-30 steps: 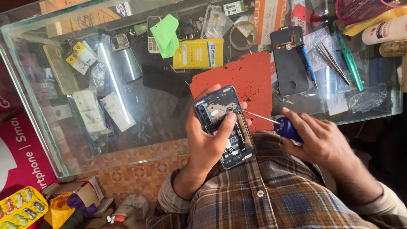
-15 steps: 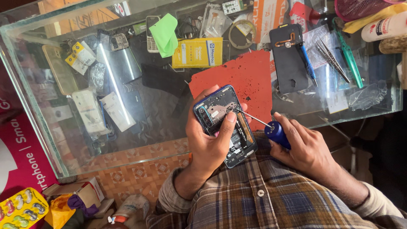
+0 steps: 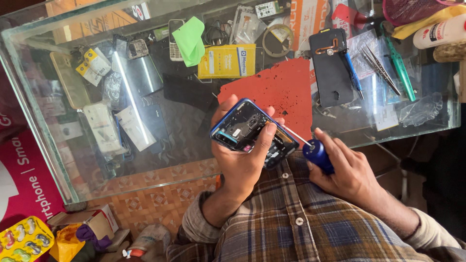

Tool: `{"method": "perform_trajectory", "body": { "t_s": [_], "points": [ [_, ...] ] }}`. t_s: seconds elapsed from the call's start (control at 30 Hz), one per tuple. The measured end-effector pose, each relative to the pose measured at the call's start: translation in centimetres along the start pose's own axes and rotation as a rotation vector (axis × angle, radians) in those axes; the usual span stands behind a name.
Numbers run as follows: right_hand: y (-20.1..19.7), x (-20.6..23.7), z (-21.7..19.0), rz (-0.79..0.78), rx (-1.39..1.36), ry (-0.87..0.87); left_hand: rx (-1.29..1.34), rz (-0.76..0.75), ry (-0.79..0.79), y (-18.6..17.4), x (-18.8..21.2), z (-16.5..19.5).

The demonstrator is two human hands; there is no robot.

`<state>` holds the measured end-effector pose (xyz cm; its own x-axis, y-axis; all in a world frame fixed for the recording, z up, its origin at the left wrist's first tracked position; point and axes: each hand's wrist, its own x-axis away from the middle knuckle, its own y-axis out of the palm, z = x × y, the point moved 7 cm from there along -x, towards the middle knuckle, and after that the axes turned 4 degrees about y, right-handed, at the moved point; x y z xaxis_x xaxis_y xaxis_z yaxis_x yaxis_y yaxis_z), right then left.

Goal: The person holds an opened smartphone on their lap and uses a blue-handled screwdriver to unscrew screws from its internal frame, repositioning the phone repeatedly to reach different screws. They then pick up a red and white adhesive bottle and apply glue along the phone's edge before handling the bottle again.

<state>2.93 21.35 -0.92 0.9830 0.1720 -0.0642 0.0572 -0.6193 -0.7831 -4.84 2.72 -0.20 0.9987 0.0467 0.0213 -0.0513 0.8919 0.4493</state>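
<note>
My left hand [image 3: 245, 162] grips an opened blue-framed phone [image 3: 245, 128], its back off and its inner parts facing up, thumb pressed across the middle. My right hand [image 3: 347, 170] holds a screwdriver [image 3: 318, 154] with a blue handle. Its thin metal shaft points left and its tip touches the phone's right side. Both hands hover at the near edge of a glass counter [image 3: 87, 160], just below a red mat [image 3: 284, 92].
On the glass lie a black phone back cover [image 3: 331, 68], a blue pen [image 3: 353, 73], tweezers [image 3: 378, 65], a green tool [image 3: 400, 68], a yellow box [image 3: 228, 60] and a green cloth [image 3: 191, 41]. Phone parts fill the shelf under the glass. A tiled floor [image 3: 155, 199] shows below.
The view has shifted slightly. My right hand with the screwdriver has moved a little to the left and up, nearer the phone, with the tip staying at the phone's edge.
</note>
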Motion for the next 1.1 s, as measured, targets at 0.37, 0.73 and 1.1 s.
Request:
{"method": "perform_trajectory", "body": {
  "t_s": [0.37,0.73,1.1],
  "points": [
    [0.5,0.3,-0.3,0.029,0.017,-0.050,-0.045,-0.081,-0.096,-0.2,0.2,-0.5],
    [0.9,0.3,-0.3,0.022,0.016,0.015,-0.033,-0.128,-0.101,-0.1,0.2,-0.3],
    [1.0,0.1,-0.1,0.036,-0.002,0.035,0.103,-0.141,-0.257,0.4,0.2,-1.0]
  ]
}}
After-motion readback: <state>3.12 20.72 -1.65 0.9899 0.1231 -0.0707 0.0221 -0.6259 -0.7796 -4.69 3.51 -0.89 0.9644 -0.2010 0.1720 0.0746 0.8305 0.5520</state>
